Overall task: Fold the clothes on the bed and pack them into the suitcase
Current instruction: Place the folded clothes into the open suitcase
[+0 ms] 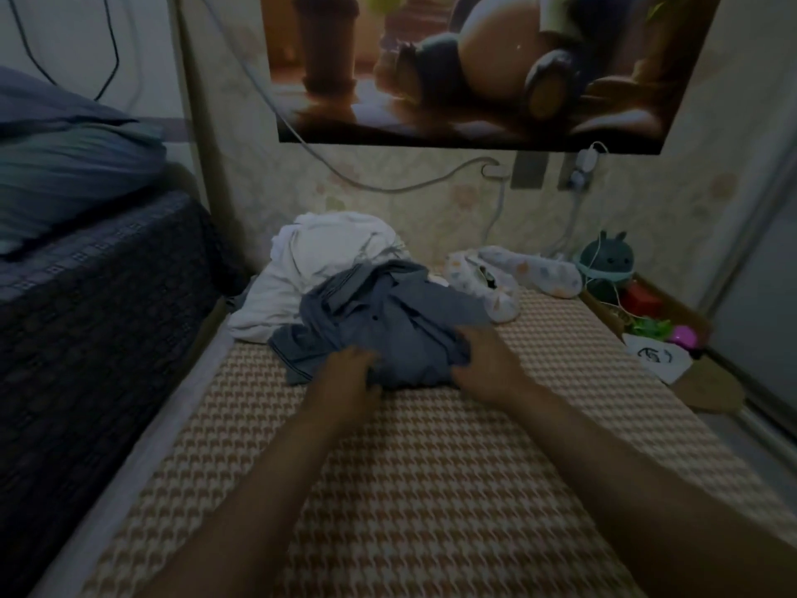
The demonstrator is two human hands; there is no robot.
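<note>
Grip: left hand and right hand both hold the near edge of the shirt, fingers curled into the cloth.
Shirt: crumpled on the bed, overlapping a white garment.
Other clothes: patterned garment just beside it, unfolded.
Suitcase: not in view.
Done: nothing folded or packed, as far as shown.
Left: fold all three garments, then pack.

Domestic bedroom. A bed with houndstooth cover carries heaped clothes; a pillow lies on the adjoining bed. A cartoon poster, wall-plugged charger on patterned wallpaper and plush toy mark a home.
</note>
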